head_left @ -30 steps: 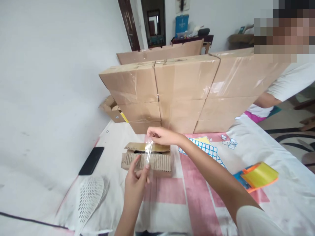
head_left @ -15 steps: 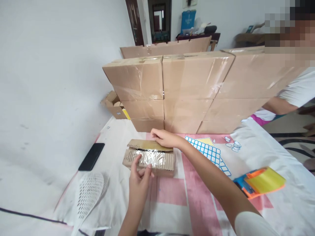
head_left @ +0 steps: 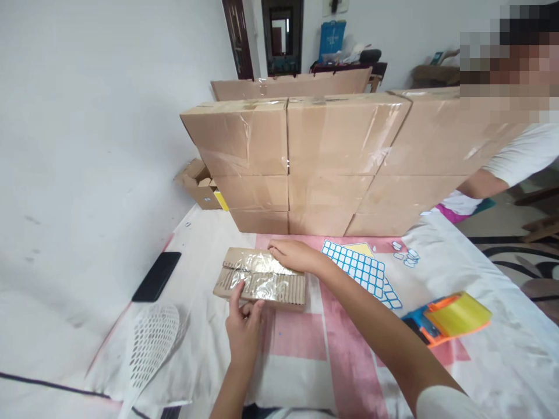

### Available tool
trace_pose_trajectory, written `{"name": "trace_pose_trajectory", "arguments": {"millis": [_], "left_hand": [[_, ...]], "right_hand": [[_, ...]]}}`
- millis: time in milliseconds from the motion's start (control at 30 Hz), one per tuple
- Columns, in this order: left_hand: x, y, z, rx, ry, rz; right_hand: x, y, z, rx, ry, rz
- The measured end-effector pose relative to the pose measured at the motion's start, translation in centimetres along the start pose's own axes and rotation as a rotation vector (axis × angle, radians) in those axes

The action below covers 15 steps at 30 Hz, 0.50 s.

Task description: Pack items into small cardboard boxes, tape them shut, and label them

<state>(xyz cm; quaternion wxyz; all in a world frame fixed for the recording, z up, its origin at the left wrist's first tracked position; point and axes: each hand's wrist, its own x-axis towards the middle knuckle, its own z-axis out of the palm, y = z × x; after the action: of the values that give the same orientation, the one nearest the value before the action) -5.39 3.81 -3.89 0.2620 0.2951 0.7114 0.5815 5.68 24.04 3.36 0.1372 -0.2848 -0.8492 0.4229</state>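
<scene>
A small cardboard box point(head_left: 262, 285) with corrugated strips and shiny clear tape across its top lies before me on the cloth. My left hand point(head_left: 242, 326) grips its front side, the index finger resting on top and the thumb at the front edge. At the back right, my right hand point(head_left: 290, 255) lies on the box's rear flap, its fingers curled over the edge and partly hidden. The flap now sits nearly level with the front half of the top, and a narrow dark gap shows between them at the left.
A wall of taped cartons point(head_left: 332, 139) stands behind. Sticker sheets point(head_left: 356, 265) and an orange-and-blue tape dispenser point(head_left: 445, 320) lie right; a black phone point(head_left: 156, 277) and white mesh racket point(head_left: 152, 343) left. Another person's arm point(head_left: 484, 181) shows beyond the cartons.
The box's rear flap, raised before, has come down almost flat under my right hand. My left hand keeps its hold at the front. The view has shifted slightly.
</scene>
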Motion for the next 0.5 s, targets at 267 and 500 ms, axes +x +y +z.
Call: {"name": "trace_pose_trajectory", "arguments": {"millis": [267, 500], "left_hand": [[-0.1, -1.7, -1.1, 0.123, 0.077, 0.174], [6.1, -5.8, -5.1, 0.021, 0.013, 0.194]], "right_hand": [[-2.1, 1.7, 2.4, 0.476, 0.368, 0.109], [-14.3, 4.4, 13.4, 0.516, 0.416, 0.029]]}}
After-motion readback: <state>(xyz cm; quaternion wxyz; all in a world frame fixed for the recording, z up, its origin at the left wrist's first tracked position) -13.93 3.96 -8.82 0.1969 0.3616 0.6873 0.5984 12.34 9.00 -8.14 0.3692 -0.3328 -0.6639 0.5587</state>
